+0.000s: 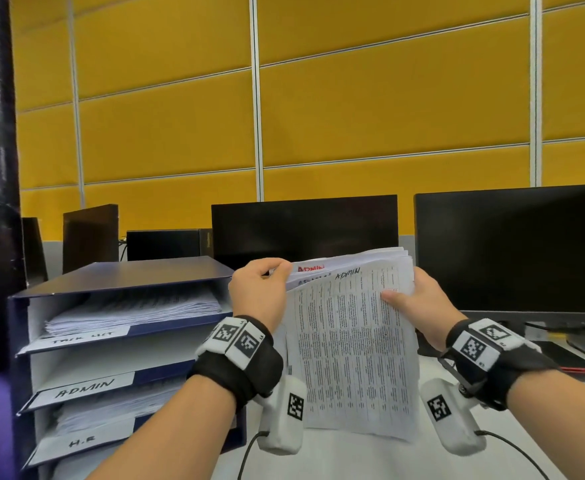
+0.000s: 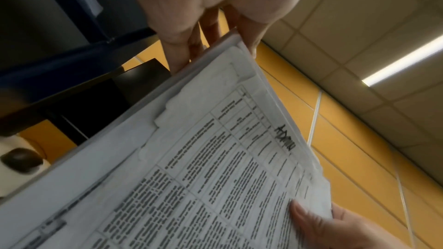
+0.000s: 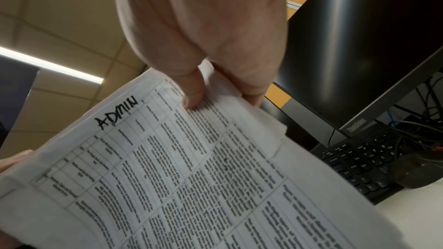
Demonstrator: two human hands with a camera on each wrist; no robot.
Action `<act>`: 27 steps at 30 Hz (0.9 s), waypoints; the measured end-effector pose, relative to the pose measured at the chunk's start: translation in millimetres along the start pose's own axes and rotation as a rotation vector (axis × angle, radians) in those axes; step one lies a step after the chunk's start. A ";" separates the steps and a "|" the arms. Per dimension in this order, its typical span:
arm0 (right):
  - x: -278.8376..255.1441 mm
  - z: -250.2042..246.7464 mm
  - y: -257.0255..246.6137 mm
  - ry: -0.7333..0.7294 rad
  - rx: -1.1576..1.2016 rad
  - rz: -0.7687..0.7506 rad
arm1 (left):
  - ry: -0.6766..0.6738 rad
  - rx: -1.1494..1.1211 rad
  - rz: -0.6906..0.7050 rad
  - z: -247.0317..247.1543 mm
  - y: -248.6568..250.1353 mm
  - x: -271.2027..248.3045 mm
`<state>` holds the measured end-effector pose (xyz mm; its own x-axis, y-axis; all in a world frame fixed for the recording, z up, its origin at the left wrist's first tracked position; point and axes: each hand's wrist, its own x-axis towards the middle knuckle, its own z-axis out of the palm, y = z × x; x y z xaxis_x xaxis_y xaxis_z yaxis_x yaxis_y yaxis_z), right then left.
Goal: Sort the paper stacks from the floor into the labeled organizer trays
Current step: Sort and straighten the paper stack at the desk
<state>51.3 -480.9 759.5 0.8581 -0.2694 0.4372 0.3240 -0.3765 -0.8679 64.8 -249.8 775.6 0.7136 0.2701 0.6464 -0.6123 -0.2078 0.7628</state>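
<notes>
Both hands' fingers (image 1: 393, 299) clamp printed paper stack (image 1: 353, 348) w/ "ADMIN" handwritten on top

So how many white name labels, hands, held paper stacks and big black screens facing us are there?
white handwritten paper labels on the blue organizer trays: 3
bare hands, left hand and right hand: 2
printed white paper stack marked ADMIN: 1
large black monitor screens: 2
Total: 8

White tabletop (image 1: 353, 459) carries a dark blue tiered organizer (image 1: 117, 282) at left, black monitors (image 1: 512, 247) far, black keyboard (image 3: 359, 166) right.
</notes>
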 end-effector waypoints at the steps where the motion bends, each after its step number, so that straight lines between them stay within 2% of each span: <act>1: -0.3 -0.9 0.3 -0.005 0.003 -0.003 | 0.004 -0.018 -0.016 -1.0 -0.1 1.1; 4: -0.5 -2.9 2.1 -0.003 0.005 -0.008 | -0.014 -0.131 -0.134 -4.0 -1.1 5.1; 6: -0.1 -3.3 3.2 -0.001 0.008 -0.007 | -0.026 -0.141 -0.155 -5.4 -2.7 7.5; 10: 1.3 -3.3 3.8 -0.003 0.023 0.003 | 0.001 -0.019 -0.052 -5.8 -8.2 8.7; 15: 2.2 -7.6 5.2 0.010 0.024 0.017 | -0.053 -0.004 -0.045 -3.1 -11.9 7.7; 23: 2.1 -19.3 9.9 0.132 0.017 0.028 | 0.101 -0.009 0.010 -2.0 -15.8 10.3; 27: 2.2 -29.5 14.8 0.154 0.014 0.035 | -0.114 0.050 -0.008 2.8 -15.4 2.8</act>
<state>46.1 -513.2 754.5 0.7982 -0.4149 0.4366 0.3014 -0.3524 -0.8860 77.2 -248.5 765.7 0.7543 0.1644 0.6356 -0.5904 -0.2536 0.7663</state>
